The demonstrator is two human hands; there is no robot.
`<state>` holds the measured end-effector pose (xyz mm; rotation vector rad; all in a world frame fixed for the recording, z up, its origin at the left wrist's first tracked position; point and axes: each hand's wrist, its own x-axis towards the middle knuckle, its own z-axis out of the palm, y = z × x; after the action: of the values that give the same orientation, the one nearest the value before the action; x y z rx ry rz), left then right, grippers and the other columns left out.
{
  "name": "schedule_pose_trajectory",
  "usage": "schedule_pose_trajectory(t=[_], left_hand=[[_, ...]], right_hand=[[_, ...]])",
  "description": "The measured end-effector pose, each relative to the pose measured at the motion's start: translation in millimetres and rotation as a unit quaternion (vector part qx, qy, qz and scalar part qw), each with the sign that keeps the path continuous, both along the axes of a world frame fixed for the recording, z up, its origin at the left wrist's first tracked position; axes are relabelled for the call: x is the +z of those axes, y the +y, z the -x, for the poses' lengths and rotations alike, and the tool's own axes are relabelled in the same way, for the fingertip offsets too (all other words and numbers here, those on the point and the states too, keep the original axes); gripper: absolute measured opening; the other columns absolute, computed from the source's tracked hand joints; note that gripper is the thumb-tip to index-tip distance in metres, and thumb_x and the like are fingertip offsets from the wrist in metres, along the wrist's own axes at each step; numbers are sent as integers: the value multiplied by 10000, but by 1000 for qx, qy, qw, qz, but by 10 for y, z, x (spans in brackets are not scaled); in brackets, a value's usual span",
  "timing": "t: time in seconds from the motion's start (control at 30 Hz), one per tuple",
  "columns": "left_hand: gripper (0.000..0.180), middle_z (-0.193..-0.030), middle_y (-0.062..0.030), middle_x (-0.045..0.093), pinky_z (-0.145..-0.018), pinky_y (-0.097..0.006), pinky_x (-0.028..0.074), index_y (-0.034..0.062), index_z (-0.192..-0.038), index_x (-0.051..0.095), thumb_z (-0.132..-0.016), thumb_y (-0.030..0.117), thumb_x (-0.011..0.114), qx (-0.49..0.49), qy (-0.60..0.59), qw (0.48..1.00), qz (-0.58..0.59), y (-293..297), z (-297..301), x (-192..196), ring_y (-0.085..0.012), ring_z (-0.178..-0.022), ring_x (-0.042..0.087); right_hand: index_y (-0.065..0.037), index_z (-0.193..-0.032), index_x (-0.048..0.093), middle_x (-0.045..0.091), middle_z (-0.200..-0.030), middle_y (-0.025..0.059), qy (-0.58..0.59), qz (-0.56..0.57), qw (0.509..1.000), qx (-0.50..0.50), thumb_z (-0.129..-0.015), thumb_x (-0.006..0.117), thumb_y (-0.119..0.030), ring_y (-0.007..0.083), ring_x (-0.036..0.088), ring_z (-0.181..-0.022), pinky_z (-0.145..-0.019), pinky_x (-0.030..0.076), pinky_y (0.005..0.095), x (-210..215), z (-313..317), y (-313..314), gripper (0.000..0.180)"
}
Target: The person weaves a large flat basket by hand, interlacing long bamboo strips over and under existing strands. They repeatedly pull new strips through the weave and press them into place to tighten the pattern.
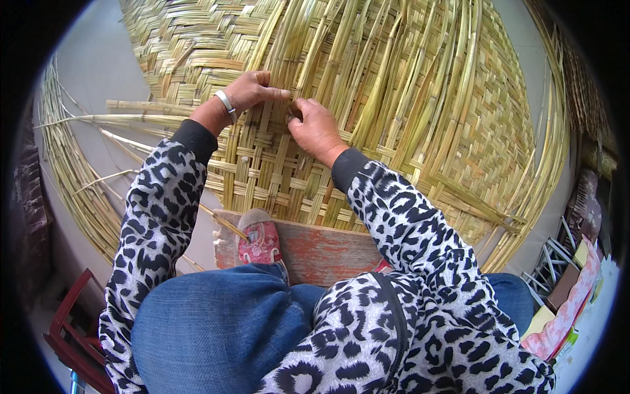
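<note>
Seated on the ground, I work at a large reed mat [367, 98] spread across the floor in front of my knees, its near edge pinned under a worn reddish wooden board [321, 253] where my pink shoe [260, 241] rests. My left hand [246, 92] lies flat on the weave, fingers [272, 93] stretched along a pale strip, a silver bangle [226, 102] at the wrist. My right hand [315, 125] is curled just beside it, fingertips pinched narrow on a strip where the two hands meet. The stretch nearest me and the far left corner look tightly plaited in a chequered pattern. By my reckoning the mat is only partly done: long loose reeds [426, 59] fan out unwoven from the middle toward the right, and more stray strips [72, 164] curve off the left edge onto the bare grey floor [98, 59]. A red stool frame [72, 328] sits by my left leg.
</note>
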<state>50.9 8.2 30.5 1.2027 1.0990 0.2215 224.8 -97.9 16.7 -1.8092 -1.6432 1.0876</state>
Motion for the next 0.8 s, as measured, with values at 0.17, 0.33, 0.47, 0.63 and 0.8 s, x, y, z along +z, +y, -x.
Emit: schedule_pose_trajectory(t=[0.17, 0.33, 0.47, 0.63, 0.8], left_hand=[[462, -960, -65, 698, -762, -270, 518, -20, -1149, 651, -819, 263, 808, 43, -9, 999, -2, -70, 98, -30, -138, -841, 642], [360, -1067, -62, 702, -807, -265, 537, 19, -1217, 658, -885, 139, 726, 204, -70, 975, -52, -290, 252, -208, -132, -944, 656], [218, -999, -51, 719, -687, -246, 562, 29, -1106, 702, -889, 43, 686, 291, -21, 953, -85, -487, 324, -348, -112, -845, 672], [137, -931, -43, 725, -624, -233, 562, 38, -1016, 729, -883, 40, 695, 362, 31, 922, -129, -691, 284, -362, -104, -765, 670], [153, -970, -38, 717, -651, -236, 568, 38, -1036, 718, -884, 50, 703, 363, 52, 918, -150, -773, 268, -359, -106, -822, 668]], right_hand=[[-28, -1049, 671, 625, -992, 176, -8, -36, 998, 46, -880, 623, -192, 371, 612, -967, -865, 498, 432, -64, -43, -38, 241], [-28, -1068, 672, 628, -989, 167, -13, -25, 998, 62, -882, 624, -180, 355, 619, -961, -864, 497, 428, -131, -79, 24, 244], [-33, -1080, 669, 625, -1006, 161, -14, -24, 998, 49, -875, 627, -150, 338, 624, -961, -862, 508, 417, -161, -65, -18, 240], [-47, -1097, 666, 609, -1039, 151, 9, -97, 995, -6, -852, 611, -51, 328, 630, -972, -870, 529, 392, -116, -29, -210, 251], [-50, -1106, 658, 589, -1067, 138, -81, -66, 991, 87, -845, 600, -3, 319, 651, -937, -852, 553, 396, -9, -74, -263, 272]])
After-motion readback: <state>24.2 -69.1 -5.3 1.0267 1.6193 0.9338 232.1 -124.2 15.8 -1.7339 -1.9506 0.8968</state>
